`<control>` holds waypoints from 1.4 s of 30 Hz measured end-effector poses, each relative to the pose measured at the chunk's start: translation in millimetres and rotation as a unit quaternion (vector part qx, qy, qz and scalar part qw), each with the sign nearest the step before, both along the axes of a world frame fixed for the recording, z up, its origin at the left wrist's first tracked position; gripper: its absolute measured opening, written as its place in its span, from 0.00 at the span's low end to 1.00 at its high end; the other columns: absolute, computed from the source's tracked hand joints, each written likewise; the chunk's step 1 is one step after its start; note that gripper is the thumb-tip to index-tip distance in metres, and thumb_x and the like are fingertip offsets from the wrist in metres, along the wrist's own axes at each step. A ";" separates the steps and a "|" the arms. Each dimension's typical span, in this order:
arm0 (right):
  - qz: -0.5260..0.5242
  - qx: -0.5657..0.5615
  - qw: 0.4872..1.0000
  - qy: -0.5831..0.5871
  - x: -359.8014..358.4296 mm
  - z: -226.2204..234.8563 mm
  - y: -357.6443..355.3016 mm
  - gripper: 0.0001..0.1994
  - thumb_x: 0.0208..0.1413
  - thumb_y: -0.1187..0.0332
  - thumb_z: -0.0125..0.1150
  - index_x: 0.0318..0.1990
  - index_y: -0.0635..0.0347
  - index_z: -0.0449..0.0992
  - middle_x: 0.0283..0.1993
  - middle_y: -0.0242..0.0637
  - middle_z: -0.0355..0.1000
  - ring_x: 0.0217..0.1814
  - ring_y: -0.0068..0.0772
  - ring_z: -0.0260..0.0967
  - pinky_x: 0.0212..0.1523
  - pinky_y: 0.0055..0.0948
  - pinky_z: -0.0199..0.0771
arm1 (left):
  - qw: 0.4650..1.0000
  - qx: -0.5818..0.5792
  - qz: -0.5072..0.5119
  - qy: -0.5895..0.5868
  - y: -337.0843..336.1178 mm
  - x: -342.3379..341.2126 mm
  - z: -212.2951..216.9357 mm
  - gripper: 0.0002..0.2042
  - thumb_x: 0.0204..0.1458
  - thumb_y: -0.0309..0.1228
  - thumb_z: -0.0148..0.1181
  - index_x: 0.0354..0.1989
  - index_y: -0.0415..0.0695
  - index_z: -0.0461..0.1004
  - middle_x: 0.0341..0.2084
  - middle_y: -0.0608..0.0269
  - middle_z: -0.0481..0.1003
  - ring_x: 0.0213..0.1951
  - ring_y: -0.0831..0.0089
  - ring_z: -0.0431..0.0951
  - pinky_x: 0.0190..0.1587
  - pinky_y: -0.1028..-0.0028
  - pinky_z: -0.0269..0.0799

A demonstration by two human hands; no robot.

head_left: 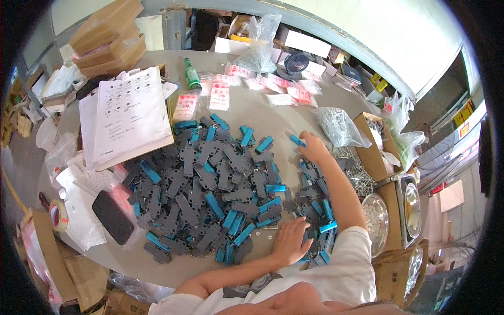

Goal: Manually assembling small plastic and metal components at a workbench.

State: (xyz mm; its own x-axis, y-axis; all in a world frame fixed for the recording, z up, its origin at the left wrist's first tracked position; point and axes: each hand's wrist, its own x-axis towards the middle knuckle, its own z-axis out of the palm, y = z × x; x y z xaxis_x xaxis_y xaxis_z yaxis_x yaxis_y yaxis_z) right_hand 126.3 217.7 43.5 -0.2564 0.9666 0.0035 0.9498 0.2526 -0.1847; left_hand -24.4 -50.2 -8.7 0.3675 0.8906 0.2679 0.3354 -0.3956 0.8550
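Apparently, right hand (316,149): fingertips closed on a teal-and-grey part (297,139), held out to their left; whether it clears the tabletop (294,115), I cannot tell. If the pinch takes in only one end, the part could twist or slip.

Smaller pile (310,191): just below the grip, toward the body, loose and layered. The right forearm (344,191) lies along its right side, so a low sweep of the arm could drag parts out of place.

Clear bag (338,126): just right of the grip and slightly farther out. A wide swing could nudge it; were its mouth loose, which does not show, contents could spill.

Large pile (207,184): left of the grip, heaped in a tangle. Only a narrow gap parts it from the smaller pile, so a slide could mix the two.

Metal fasteners (358,176): right of the grip, loose beside the forearm. An outward brush of the elbow could scatter them.

Left hand (289,244): well below the grip, fingers spread, closed round nothing visible, fingertips at the smaller pile's edge; what lies under the palm is hidden. Leaning there could shift the stacked parts.

Clear bowl (385,212): below and right of the grip, past the forearm. A backward elbow could tip it.

Green bottle (192,76): far up and left of the grip, upright; a long reach could topple it.
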 end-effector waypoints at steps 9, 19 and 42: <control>-0.038 0.067 0.997 0.024 -8.2 26.9 -12.7 0.25 0.39 0.75 0.57 0.51 0.53 0.67 0.41 0.52 0.71 0.46 0.55 0.68 0.47 0.44 0.68 | 1.000 0.002 0.018 -0.003 -3.0 0.5 0.5 0.21 0.50 0.38 0.57 0.49 0.41 0.63 0.55 0.52 0.62 0.55 0.51 0.62 0.59 0.54 0.53; -0.158 0.089 0.856 0.485 37.6 67.6 -212.4 0.14 0.46 0.77 0.63 0.40 0.60 0.67 0.29 0.25 0.64 0.30 0.16 0.60 0.29 0.19 0.63 | 0.998 0.052 -0.007 0.040 -3.1 1.9 4.5 0.21 0.45 0.34 0.60 0.48 0.41 0.65 0.51 0.50 0.66 0.53 0.51 0.64 0.57 0.57 0.56; -0.163 -0.008 0.579 0.799 32.8 -56.1 -422.9 0.11 0.50 0.77 0.63 0.38 0.59 0.66 0.37 0.31 0.70 0.36 0.19 0.63 0.40 0.21 0.64 | 0.875 0.267 0.070 0.399 57.6 -14.1 17.7 0.22 0.46 0.30 0.56 0.52 0.41 0.67 0.53 0.58 0.67 0.58 0.59 0.62 0.59 0.49 0.50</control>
State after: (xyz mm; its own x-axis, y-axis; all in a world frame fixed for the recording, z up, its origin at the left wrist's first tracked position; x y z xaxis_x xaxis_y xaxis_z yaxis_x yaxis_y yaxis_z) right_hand 159.1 -205.2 -12.6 0.2578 0.9659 -0.0255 -0.4408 0.0941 -0.8927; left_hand -38.5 7.3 9.0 0.5241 0.7683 0.3674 0.8181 -0.5740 0.0332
